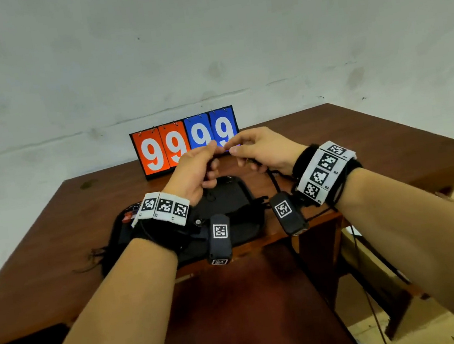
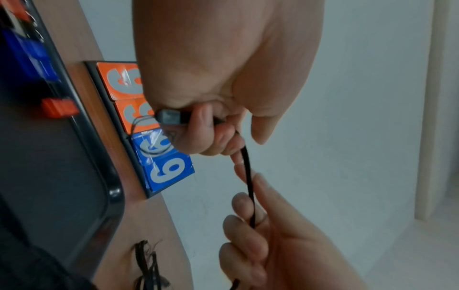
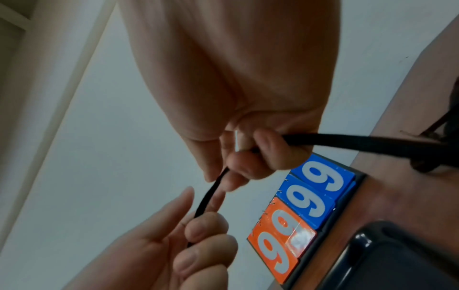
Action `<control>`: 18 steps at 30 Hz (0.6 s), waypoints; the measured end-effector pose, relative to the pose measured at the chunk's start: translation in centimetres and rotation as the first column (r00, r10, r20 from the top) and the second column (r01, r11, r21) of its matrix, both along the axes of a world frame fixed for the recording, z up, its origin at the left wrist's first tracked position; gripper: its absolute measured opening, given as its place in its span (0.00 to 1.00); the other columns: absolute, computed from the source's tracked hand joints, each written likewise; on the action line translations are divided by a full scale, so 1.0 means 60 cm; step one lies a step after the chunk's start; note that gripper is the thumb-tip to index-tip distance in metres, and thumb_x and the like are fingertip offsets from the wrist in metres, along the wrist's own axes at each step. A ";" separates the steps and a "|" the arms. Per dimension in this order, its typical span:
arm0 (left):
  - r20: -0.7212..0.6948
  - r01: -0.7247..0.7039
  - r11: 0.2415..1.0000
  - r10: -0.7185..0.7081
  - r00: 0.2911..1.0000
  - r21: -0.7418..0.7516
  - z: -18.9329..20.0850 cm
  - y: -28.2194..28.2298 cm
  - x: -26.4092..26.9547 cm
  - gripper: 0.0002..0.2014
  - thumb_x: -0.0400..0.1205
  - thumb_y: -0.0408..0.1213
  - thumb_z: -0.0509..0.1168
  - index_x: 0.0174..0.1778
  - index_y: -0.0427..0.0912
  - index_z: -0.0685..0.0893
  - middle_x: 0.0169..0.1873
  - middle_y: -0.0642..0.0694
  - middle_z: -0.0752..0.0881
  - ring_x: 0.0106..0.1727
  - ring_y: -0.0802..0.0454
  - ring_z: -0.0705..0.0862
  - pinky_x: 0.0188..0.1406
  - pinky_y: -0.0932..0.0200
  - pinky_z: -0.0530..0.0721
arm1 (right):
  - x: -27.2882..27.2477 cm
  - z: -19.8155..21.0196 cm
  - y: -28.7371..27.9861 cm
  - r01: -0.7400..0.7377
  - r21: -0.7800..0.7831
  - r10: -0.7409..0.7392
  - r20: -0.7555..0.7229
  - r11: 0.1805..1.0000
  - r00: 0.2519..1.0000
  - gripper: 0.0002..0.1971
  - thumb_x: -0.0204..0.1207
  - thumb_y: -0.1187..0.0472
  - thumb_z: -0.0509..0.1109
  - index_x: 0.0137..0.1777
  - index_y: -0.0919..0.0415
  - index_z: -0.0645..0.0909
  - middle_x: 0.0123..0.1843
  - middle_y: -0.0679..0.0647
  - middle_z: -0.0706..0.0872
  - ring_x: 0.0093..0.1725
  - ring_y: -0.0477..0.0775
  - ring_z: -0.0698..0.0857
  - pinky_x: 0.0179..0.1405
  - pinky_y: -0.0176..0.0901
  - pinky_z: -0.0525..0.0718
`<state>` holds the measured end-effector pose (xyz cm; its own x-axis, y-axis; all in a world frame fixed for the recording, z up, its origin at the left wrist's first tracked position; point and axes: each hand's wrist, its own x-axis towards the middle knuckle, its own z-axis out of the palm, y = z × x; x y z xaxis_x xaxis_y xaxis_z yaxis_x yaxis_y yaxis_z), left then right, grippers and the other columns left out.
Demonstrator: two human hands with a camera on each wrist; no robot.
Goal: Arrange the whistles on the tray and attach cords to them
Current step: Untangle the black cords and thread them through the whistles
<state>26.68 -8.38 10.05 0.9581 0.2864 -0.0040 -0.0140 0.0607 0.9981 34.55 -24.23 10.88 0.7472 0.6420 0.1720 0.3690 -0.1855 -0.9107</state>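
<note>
Both hands hover above the black tray [image 1: 224,193] in front of the scoreboard. My left hand [image 1: 212,156] curls round a dark whistle [image 2: 171,117], whose blunt end sticks out of the fist. A black cord [image 2: 248,176] runs from that fist to my right hand [image 1: 237,148], which pinches it between thumb and fingers. In the right wrist view the cord [image 3: 347,143] trails out of the right hand [image 3: 238,157] toward the table. An orange whistle [image 2: 59,108] and blue whistles [image 2: 32,55] lie on the tray [image 2: 111,196].
An orange and blue flip scoreboard [image 1: 186,142] reading 9999 stands at the back of the brown table [image 1: 360,140], against the wall. Loose black cords [image 1: 93,258] lie left of the tray, and more cords [image 2: 146,264] lie on the table to its right.
</note>
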 end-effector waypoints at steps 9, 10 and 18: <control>-0.060 -0.158 0.970 0.172 0.983 0.183 -0.018 0.113 -0.137 0.07 0.85 0.32 0.64 0.55 0.36 0.86 0.35 0.44 0.84 0.27 0.57 0.73 0.21 0.66 0.71 | -0.073 -0.012 0.060 -0.057 0.025 0.059 -0.081 0.998 0.995 0.07 0.79 0.61 0.72 0.53 0.62 0.88 0.31 0.51 0.83 0.22 0.43 0.71 0.18 0.33 0.67; -0.054 -0.184 0.962 0.199 0.979 0.204 -0.022 0.124 -0.149 0.07 0.84 0.32 0.65 0.54 0.37 0.87 0.35 0.44 0.85 0.27 0.57 0.74 0.21 0.66 0.72 | -0.077 -0.014 0.062 -0.064 0.008 0.065 -0.083 0.998 0.994 0.07 0.79 0.61 0.72 0.53 0.61 0.88 0.32 0.52 0.84 0.22 0.42 0.72 0.18 0.32 0.68; 0.030 -0.383 0.846 0.401 0.916 0.372 -0.057 0.202 -0.216 0.05 0.82 0.37 0.68 0.48 0.44 0.89 0.36 0.46 0.90 0.26 0.57 0.74 0.22 0.63 0.71 | -0.080 -0.059 0.077 0.025 -0.005 -0.025 -0.107 1.000 0.994 0.05 0.77 0.61 0.74 0.50 0.61 0.89 0.34 0.54 0.86 0.24 0.45 0.72 0.19 0.33 0.69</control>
